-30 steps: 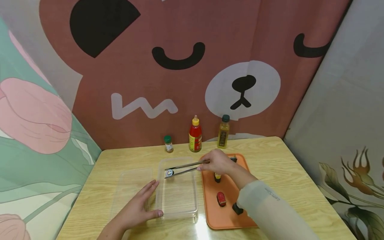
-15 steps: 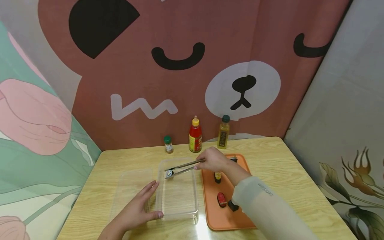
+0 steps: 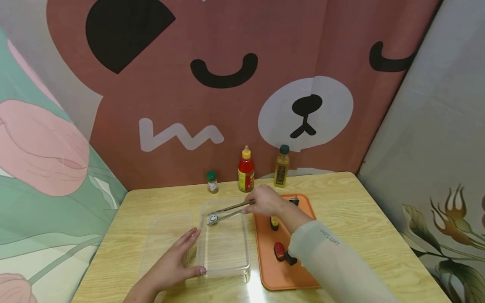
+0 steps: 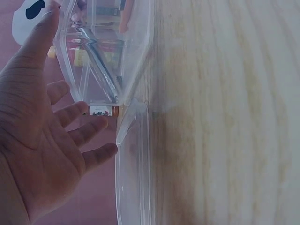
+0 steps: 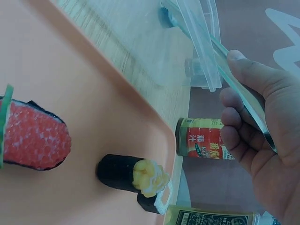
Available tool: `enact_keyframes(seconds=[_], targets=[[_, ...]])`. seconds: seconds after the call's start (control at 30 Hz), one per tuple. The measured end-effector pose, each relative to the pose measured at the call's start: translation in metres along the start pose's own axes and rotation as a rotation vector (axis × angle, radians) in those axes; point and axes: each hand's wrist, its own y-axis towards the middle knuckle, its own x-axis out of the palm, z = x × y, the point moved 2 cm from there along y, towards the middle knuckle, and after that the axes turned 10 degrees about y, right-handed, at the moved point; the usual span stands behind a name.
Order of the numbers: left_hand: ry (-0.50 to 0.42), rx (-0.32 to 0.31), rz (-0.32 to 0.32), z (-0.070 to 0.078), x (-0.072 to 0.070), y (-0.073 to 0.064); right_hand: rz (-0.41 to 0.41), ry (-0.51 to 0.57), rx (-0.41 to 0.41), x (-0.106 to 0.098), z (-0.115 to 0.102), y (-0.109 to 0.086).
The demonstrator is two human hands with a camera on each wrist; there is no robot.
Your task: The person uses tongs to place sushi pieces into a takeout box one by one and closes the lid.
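Observation:
My right hand [image 3: 265, 201] grips a pair of metal tongs [image 3: 232, 206] over the far half of a clear plastic box [image 3: 248, 252]. At the tongs' tips, low inside the box, is a small sushi roll [image 3: 213, 218] with a dark wrap and pale centre. In the right wrist view, thumb and fingers pinch the tongs' [image 5: 243, 93] arms. My left hand [image 3: 174, 263] stays at the near left side of the box, fingers spread and thumb apart, holding nothing. Its fingertips are right at the box's left rim.
An orange tray [image 3: 269, 277] on the right bears a red-topped sushi [image 3: 279, 251], a yellow-topped one [image 3: 274, 223] and other dark pieces. A clear lid [image 3: 170, 219] lies left of the box. Behind stand a spice jar [image 3: 212, 182], a red sauce bottle [image 3: 246, 170] and a yellow bottle [image 3: 281, 166].
My right hand and sleeve have shifted a little left, while the tongs' tips and the roll have stayed nearly in place in the box. The left hand has not moved.

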Motion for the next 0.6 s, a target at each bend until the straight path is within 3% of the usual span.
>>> enact_keyframes(seconds=[0.37, 0.6], targets=[[0.024, -0.002, -0.009, 0.002, 0.000, 0.001, 0.003, 0.010, 0.020, -0.003, 0.003, -0.011], [0.071, -0.004, -0.006, 0.003, -0.002, 0.001, 0.021, 0.103, 0.068, -0.012, 0.007, -0.028]])
